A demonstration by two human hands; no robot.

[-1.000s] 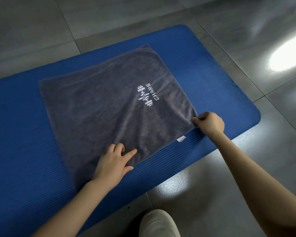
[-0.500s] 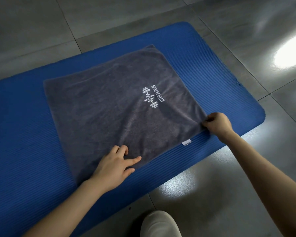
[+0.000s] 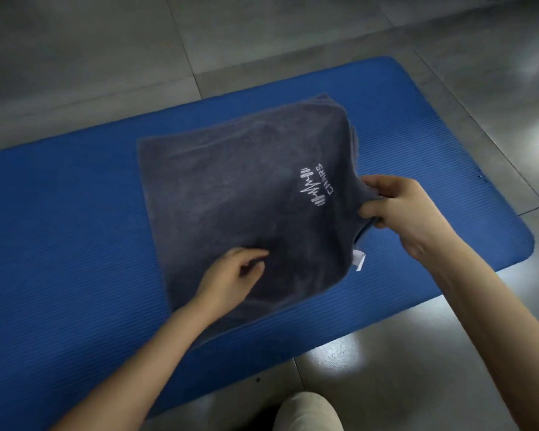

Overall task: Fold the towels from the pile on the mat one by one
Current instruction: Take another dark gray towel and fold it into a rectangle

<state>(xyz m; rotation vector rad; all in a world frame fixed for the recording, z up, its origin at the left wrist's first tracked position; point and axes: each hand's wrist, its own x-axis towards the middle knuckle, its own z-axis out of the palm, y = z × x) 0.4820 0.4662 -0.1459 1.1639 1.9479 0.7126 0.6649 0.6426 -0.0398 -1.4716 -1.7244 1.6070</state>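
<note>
A dark grey towel [image 3: 231,194] with a white logo [image 3: 316,188] lies on the blue mat [image 3: 59,228]. Its right edge is lifted off the mat and bunched. My right hand [image 3: 395,209] grips that raised right edge, fingers curled round the cloth. My left hand [image 3: 231,276] lies on the towel's near part, fingers curled and pinching a bit of cloth. A small white label [image 3: 358,259] hangs from the near right corner. No pile of other towels shows in this view.
The mat lies on a grey tiled floor [image 3: 106,57] with bright light reflections at the right. A light-coloured knee or shoe [image 3: 308,412] shows at the bottom edge, just off the mat's near side.
My right hand has lifted the towel's right edge off the mat and drawn it leftward, bunching the cloth. My left hand has moved further onto the towel.
</note>
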